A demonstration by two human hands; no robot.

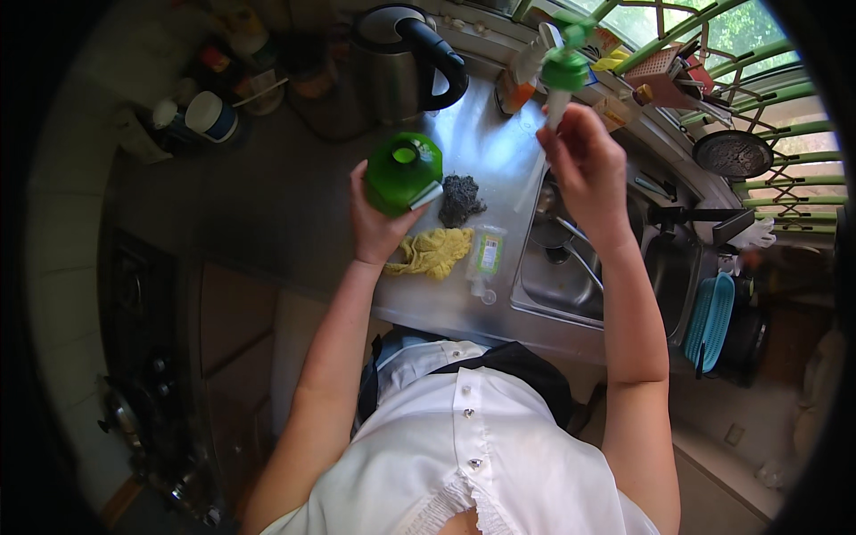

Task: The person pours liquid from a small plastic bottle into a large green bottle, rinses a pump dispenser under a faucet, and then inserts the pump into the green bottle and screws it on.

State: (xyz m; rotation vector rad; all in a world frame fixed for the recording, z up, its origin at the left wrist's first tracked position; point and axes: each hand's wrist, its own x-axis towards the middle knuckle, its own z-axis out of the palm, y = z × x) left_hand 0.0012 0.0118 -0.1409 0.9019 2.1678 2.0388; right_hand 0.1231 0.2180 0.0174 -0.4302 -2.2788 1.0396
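My left hand point(378, 231) is closed around a green bottle point(394, 177) whose neck has no cap on it. Raised at the upper right, my right hand point(585, 157) grips a green pump dispenser top point(565, 70) by its whitish stem, apart from the bottle. Below and beside the bottle, on the steel counter, lie a dark grey scouring pad point(460, 200), a crumpled yellow cloth point(438, 253) and a clear plastic packet with a green label point(490, 254). A small clear round piece point(489, 297) lies by the packet's lower end.
An electric kettle point(394, 73) stands at the back, with a spray bottle point(518, 83) to its right. A steel sink point(558, 297) holding utensils is under my right forearm. Jars point(211, 117) stand at the back left, and a blue plastic basket point(710, 324) is right of the sink.
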